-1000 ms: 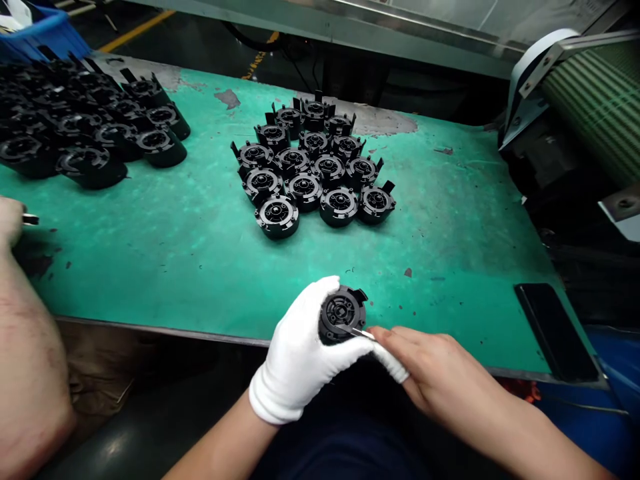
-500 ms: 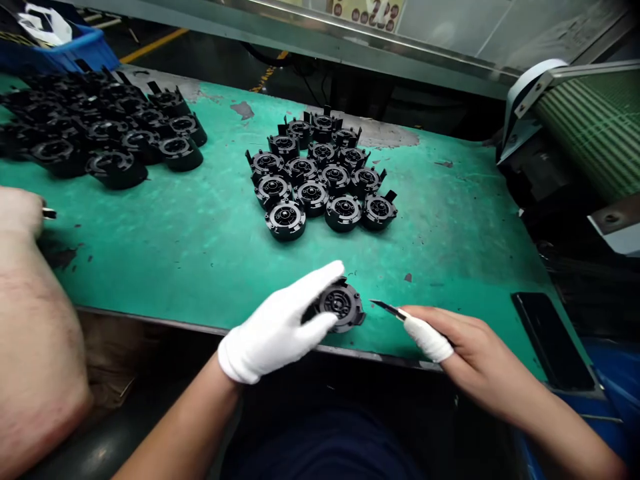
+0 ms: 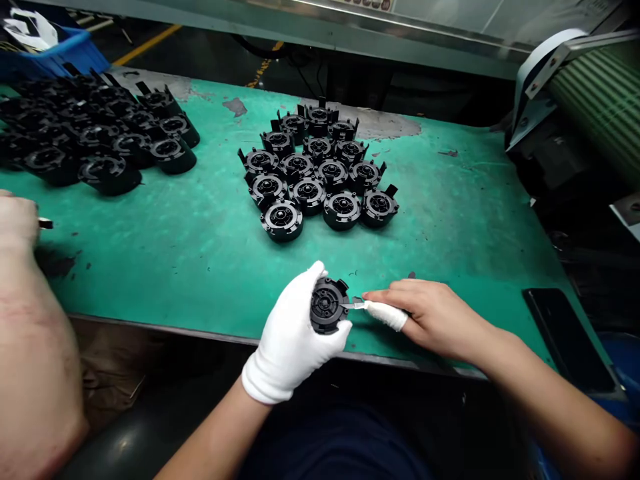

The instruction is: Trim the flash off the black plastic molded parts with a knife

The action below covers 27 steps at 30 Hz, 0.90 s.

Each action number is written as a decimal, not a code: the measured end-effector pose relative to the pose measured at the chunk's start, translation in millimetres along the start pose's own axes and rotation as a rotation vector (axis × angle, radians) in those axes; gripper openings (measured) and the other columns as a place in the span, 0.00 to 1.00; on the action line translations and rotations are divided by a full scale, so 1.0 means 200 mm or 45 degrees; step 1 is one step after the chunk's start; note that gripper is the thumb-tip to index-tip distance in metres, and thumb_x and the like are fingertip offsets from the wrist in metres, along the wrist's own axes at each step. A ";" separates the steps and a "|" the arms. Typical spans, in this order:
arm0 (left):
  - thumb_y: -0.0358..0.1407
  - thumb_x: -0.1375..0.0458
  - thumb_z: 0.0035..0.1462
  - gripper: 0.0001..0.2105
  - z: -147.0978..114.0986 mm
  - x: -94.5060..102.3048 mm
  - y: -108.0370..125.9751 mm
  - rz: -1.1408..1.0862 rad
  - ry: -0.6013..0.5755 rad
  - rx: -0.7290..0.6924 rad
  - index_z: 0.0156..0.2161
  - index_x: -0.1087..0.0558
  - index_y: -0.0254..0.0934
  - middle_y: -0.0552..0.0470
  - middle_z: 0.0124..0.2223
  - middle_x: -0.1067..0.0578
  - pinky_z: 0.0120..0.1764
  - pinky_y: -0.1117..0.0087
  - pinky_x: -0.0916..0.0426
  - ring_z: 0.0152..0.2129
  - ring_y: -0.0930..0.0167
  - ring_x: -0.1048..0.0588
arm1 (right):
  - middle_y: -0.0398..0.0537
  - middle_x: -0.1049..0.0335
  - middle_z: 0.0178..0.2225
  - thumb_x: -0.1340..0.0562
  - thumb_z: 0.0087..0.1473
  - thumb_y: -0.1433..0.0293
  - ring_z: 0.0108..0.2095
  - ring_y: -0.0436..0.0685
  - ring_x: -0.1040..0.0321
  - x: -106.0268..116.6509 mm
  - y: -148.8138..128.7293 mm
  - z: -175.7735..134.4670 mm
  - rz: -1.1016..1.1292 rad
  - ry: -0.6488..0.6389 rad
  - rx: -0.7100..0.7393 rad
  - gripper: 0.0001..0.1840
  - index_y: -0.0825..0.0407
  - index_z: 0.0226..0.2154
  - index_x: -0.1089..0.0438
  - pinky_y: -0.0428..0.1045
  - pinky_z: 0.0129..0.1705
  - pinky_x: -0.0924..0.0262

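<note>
Two hands busy: gloved left hand clasping round black plastic part, right hand pinching small blade; slip risks gouging.

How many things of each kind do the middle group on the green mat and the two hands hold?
black round parts in the middle group: 15
black round part in the gloved left hand: 1
blade in the right hand: 1
Total: 17
</note>
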<state>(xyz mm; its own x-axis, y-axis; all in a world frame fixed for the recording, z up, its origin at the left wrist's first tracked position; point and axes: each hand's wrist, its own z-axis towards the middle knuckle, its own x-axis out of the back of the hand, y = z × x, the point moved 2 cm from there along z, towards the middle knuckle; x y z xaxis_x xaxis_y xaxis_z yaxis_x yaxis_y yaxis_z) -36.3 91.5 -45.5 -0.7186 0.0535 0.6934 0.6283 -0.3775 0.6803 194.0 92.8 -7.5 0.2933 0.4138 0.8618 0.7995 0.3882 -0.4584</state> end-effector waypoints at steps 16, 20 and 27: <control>0.37 0.35 0.51 0.36 0.00 -0.01 -0.01 0.003 0.040 -0.019 0.63 0.41 0.33 0.40 0.58 0.30 0.60 0.56 0.32 0.57 0.58 0.29 | 0.43 0.25 0.39 0.45 0.62 0.73 0.37 0.57 0.28 -0.04 -0.03 0.03 -0.270 0.004 -0.113 0.26 0.40 0.60 0.33 0.50 0.33 0.43; 0.37 0.35 0.51 0.36 -0.01 -0.02 -0.01 0.018 0.070 -0.029 0.63 0.41 0.33 0.39 0.58 0.30 0.60 0.55 0.32 0.57 0.58 0.30 | 0.43 0.26 0.37 0.45 0.63 0.71 0.36 0.59 0.28 -0.06 -0.05 0.03 -0.328 0.061 -0.212 0.24 0.40 0.60 0.33 0.51 0.31 0.45; 0.38 0.35 0.52 0.36 -0.02 -0.03 -0.02 0.022 0.093 -0.051 0.64 0.42 0.31 0.39 0.59 0.30 0.61 0.57 0.33 0.58 0.59 0.30 | 0.43 0.27 0.36 0.46 0.65 0.70 0.36 0.56 0.27 -0.09 -0.10 0.02 -0.128 0.077 -0.236 0.21 0.41 0.58 0.31 0.49 0.36 0.40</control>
<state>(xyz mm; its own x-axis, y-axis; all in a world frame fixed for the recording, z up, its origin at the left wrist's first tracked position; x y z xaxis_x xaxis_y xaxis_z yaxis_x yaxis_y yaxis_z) -35.8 89.7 -53.4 -0.7285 -0.0201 0.6848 0.6293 -0.4146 0.6573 170.3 80.0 -14.1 0.2338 0.3284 0.9152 0.9072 0.2649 -0.3268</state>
